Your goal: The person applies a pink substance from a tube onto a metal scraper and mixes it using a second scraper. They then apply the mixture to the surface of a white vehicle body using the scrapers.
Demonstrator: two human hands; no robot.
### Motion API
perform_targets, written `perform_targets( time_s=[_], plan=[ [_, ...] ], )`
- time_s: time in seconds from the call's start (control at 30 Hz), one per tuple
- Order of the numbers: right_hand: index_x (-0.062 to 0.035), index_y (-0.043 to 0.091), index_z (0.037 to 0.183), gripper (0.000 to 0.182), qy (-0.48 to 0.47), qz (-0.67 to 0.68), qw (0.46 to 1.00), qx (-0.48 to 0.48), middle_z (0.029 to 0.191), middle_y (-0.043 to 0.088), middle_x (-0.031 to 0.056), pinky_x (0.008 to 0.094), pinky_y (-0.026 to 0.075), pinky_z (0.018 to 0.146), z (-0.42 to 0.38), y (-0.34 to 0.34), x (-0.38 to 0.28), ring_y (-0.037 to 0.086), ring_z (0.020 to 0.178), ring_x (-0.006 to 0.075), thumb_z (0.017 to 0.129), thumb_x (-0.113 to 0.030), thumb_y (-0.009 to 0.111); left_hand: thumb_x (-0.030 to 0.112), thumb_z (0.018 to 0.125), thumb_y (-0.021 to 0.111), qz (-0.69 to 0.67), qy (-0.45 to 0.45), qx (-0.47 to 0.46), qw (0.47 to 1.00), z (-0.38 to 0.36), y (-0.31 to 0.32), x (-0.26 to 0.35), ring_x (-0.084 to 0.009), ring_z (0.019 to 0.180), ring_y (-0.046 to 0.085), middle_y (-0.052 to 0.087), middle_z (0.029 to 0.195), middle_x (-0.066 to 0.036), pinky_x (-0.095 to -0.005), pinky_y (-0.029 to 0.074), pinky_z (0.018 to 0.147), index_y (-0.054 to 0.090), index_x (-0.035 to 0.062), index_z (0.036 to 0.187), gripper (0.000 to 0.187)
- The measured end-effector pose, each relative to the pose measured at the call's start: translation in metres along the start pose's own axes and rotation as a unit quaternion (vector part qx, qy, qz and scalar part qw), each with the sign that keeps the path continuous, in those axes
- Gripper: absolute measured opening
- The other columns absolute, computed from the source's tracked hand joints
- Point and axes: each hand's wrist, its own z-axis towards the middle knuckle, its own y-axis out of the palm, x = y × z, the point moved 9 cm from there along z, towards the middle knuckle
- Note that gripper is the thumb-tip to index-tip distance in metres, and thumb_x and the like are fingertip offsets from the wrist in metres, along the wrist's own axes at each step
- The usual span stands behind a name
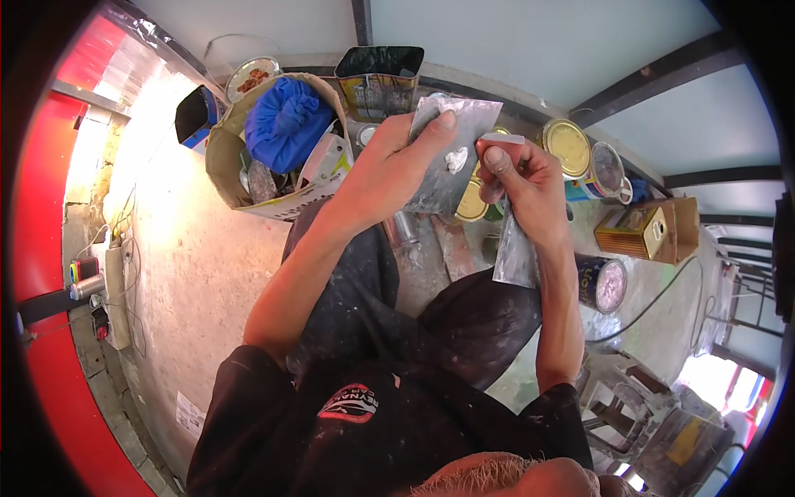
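Note:
My left hand [389, 166] grips a grey metal putty plate [460, 137] by its edge, thumb pressed on its upper face. A small blob of white putty [455, 158] sits on the plate. My right hand [522, 186] is just right of it, with a fingertip at the plate's edge beside the putty. That hand also holds a second thin metal blade [515, 253], which hangs down below the palm. Both hands are raised over my knees in dark, paint-spattered trousers [464, 323].
A cardboard tub [228, 157] with a blue cloth [286, 120] stands on the concrete floor to the left. An open black tin [379, 74], several lidded cans [567, 145], a yellow carton [650, 232] and a dark can [603, 283] surround the hands. A power strip [112, 282] lies far left, a plastic stool [621, 406] at the right.

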Motion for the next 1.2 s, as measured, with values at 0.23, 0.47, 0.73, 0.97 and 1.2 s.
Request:
perform_targets(
  time_s=[0.23, 0.47, 0.73, 0.97, 1.2],
  plan=[
    [0.0043, 0.067, 0.103, 0.027, -0.008, 0.003, 1.000, -0.005, 0.075, 0.062, 0.0038, 0.0247, 0.046, 0.057, 0.001, 0.000, 0.002, 0.058, 0.062, 0.0101, 0.098, -0.022, 0.067, 0.038, 0.105, 0.048, 0.039, -0.007, -0.007, 0.999, 0.002, -0.003, -0.006, -0.0059, 0.067, 0.042, 0.048, 0.069, 0.004, -0.0292, 0.036, 0.059, 0.062, -0.0019, 0.094, 0.044],
    [0.0046, 0.067, 0.104, 0.025, -0.011, 0.003, 1.000, -0.007, 0.075, 0.062, 0.0040, 0.0260, 0.047, 0.059, 0.003, 0.000, 0.003, 0.059, 0.063, 0.0111, 0.098, -0.019, 0.066, 0.038, 0.105, 0.049, 0.038, -0.008, -0.007, 0.999, 0.003, -0.001, -0.007, -0.0059, 0.066, 0.041, 0.046, 0.067, 0.004, -0.0294, 0.035, 0.058, 0.062, -0.0016, 0.093, 0.044],
    [0.0048, 0.068, 0.104, 0.021, -0.004, 0.010, 1.000, 0.000, 0.074, 0.060, 0.0027, 0.0250, 0.046, 0.060, 0.001, -0.001, 0.000, 0.057, 0.065, 0.0102, 0.099, -0.015, 0.065, 0.035, 0.106, 0.048, 0.034, -0.013, -0.004, 0.999, 0.001, 0.006, -0.005, -0.0066, 0.067, 0.044, 0.049, 0.070, 0.003, -0.0286, 0.037, 0.059, 0.064, -0.0013, 0.099, 0.040],
    [0.0022, 0.072, 0.104, 0.026, -0.105, -0.127, 0.965, 0.205, 0.076, 0.065, -0.0005, 0.0241, 0.046, 0.065, -0.007, -0.037, -0.023, 0.056, 0.070, 0.0059, 0.096, -0.021, 0.066, 0.033, 0.106, 0.048, -0.126, 0.108, 0.143, 0.976, -0.010, -0.029, 0.020, -0.0150, 0.102, 0.066, 0.068, 0.116, -0.006, -0.0352, 0.053, 0.090, 0.060, 0.0013, 0.128, 0.040],
    [-0.0071, 0.065, 0.087, 0.042, -0.035, 0.214, 0.918, 0.331, 0.063, 0.056, -0.0013, 0.0230, 0.027, 0.036, 0.012, -0.144, 0.042, 0.037, 0.042, 0.0057, 0.098, -0.047, 0.058, 0.029, 0.104, 0.052, -0.301, -0.017, 0.176, 0.937, -0.004, -0.044, -0.001, -0.0181, 0.112, 0.062, 0.064, 0.125, -0.006, -0.0348, 0.050, 0.096, 0.054, 0.0047, 0.133, 0.038]
  ],
)
